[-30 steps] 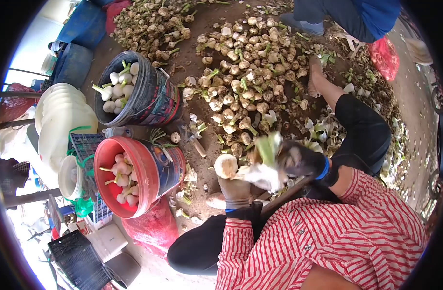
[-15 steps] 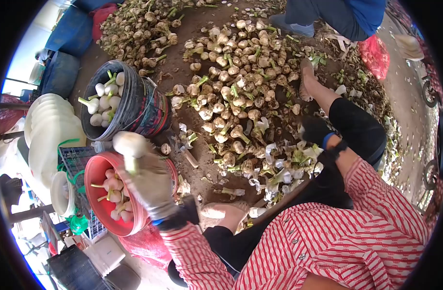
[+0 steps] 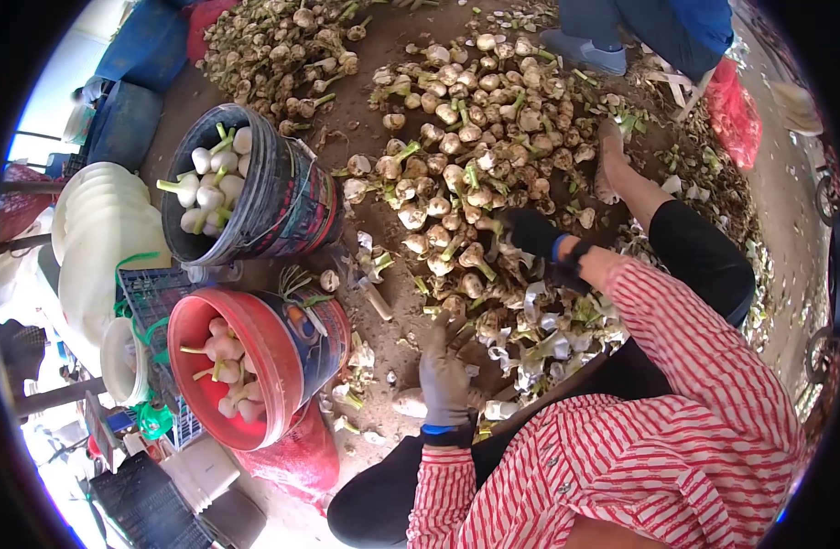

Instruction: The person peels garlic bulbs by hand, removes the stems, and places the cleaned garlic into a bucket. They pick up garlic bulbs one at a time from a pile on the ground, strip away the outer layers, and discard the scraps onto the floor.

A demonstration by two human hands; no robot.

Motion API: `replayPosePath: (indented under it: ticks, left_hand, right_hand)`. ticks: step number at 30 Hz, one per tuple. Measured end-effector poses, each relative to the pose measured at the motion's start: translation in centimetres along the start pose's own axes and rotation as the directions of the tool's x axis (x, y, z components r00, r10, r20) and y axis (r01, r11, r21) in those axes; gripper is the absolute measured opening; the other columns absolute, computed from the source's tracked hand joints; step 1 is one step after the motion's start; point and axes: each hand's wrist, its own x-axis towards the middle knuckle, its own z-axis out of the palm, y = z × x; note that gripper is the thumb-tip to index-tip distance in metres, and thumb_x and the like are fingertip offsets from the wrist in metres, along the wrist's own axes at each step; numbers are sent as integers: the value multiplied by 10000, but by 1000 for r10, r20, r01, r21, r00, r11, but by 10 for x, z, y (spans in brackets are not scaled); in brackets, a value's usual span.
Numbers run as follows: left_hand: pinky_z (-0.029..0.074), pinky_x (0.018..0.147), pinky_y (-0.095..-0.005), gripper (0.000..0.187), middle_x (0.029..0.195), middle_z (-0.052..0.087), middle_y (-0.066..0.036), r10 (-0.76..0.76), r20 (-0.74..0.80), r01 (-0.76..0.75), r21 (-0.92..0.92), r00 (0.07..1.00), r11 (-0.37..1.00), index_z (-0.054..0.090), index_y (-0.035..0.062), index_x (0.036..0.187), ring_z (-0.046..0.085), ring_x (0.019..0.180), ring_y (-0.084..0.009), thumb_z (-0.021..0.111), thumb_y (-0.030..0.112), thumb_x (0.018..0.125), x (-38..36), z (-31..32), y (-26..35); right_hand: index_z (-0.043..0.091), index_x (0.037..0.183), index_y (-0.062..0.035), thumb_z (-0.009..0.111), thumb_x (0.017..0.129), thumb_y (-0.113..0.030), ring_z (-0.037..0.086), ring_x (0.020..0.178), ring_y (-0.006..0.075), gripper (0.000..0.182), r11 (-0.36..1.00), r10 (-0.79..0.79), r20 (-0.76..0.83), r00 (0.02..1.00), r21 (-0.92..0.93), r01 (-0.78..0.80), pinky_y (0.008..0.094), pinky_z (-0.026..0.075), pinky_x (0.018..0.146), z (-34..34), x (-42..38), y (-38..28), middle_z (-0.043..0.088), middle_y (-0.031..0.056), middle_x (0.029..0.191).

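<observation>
My left hand [image 3: 445,377], in a pale grey glove with dark fingertips, is held with its fingers apart and nothing in it, above the front edge of the garlic pile. My right hand [image 3: 533,234], in a dark glove, reaches into the heap of soil-stained garlic bulbs [image 3: 456,174]. Its fingers close at the brownish stem of a garlic bulb [image 3: 489,223]; the dark glove hides much of the grip. White peelings [image 3: 552,343] lie below it. To the left, a black bucket [image 3: 255,197] holds cleaned white bulbs [image 3: 220,178], and a red bucket [image 3: 269,348] holds pinkish bulbs [image 3: 223,352].
Another garlic heap [image 3: 273,64] lies at the back left. Someone in blue sits at the top right near a red mesh bag [image 3: 736,114]. Stacked white lids [image 3: 108,238], a crate [image 3: 159,297] and blue barrels [image 3: 131,123] line the left. A short stick [image 3: 376,299] lies on the ground.
My left hand has let go of a white garlic bulb over the buckets and come back right, toward the pile. My right hand has moved left from beside my knee into the bulbs.
</observation>
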Motion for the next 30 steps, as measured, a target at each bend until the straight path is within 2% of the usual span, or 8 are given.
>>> replayPosePath:
  ticks: [2, 3, 6, 9, 17, 23, 26, 30]
  left_hand:
    - [367, 982, -374, 585, 1243, 456, -164, -55, 9, 54, 101, 998, 993, 317, 35, 1327, 454, 1154, -253, 579, 242, 848, 0, 6, -10]
    - [358, 987, -361, 620, 1267, 432, -164, 63, -33, -53, 245, 997, 968, 315, 24, 1325, 440, 1168, -255, 613, 232, 823, 4, 18, -12]
    - [332, 997, -320, 649, 1274, 421, -149, 354, 16, -321, 463, 935, 826, 369, -2, 1293, 425, 1173, -248, 686, 174, 755, 8, 33, -22]
    - [349, 968, -300, 573, 1177, 474, -116, 386, 73, -388, 331, 920, 861, 459, -1, 1222, 466, 1093, -204, 690, 20, 698, -1, 40, -21]
    - [444, 841, -234, 537, 1142, 524, -82, 449, 98, -438, 476, 888, 762, 470, -13, 1203, 528, 972, -122, 697, 1, 716, -25, 35, -19]
    - [454, 826, -317, 585, 1157, 530, -124, 207, 211, -163, -209, 955, 964, 429, 18, 1248, 541, 989, -193, 672, 243, 765, -40, 35, -9]
    - [432, 818, -347, 592, 1190, 510, -139, 37, 315, 162, -581, 948, 797, 406, 31, 1261, 516, 1021, -239, 560, 394, 820, -26, 8, -27]
    - [425, 788, -334, 541, 1240, 474, -96, 51, 179, 68, -599, 983, 798, 375, 69, 1282, 496, 1039, -244, 429, 410, 866, -32, 18, -31]
  right_hand:
    - [598, 871, -46, 572, 822, -182, 534, 636, 170, 147, 604, 254, 1, 967, 781, -159, 323, 451, 599, -33, -20, -26, 557, 14, 714]
    - [567, 951, -30, 582, 832, -171, 495, 723, 105, 185, 324, 334, 470, 817, 756, -568, 278, 447, 678, -112, -23, -74, 539, -5, 763]
    - [559, 978, -24, 594, 836, -190, 504, 778, 99, 221, 6, 140, 361, 922, 931, -365, 270, 438, 736, -80, -48, -96, 565, 19, 824]
    - [551, 1009, -8, 560, 857, -256, 531, 769, 126, 291, 419, 96, 60, 994, 903, -95, 269, 444, 710, -92, -62, -115, 577, 69, 851]
    - [552, 939, -17, 604, 834, -187, 515, 768, 90, 207, 296, 64, 130, 990, 944, -143, 256, 438, 707, -105, -70, -137, 580, 56, 860]
    - [564, 1025, -11, 590, 831, -120, 515, 800, 72, 224, 176, -43, 187, 981, 968, -177, 246, 444, 730, -120, -83, -134, 595, 37, 897]
    - [544, 1116, -11, 556, 838, -75, 538, 840, 83, 285, 542, 133, 307, 942, 773, -329, 256, 450, 777, -122, -87, -140, 605, 35, 952]
    - [531, 1148, -16, 516, 848, -44, 546, 836, 94, 302, 295, 146, 112, 983, 943, -151, 248, 444, 778, -121, -83, -151, 595, 50, 1036]
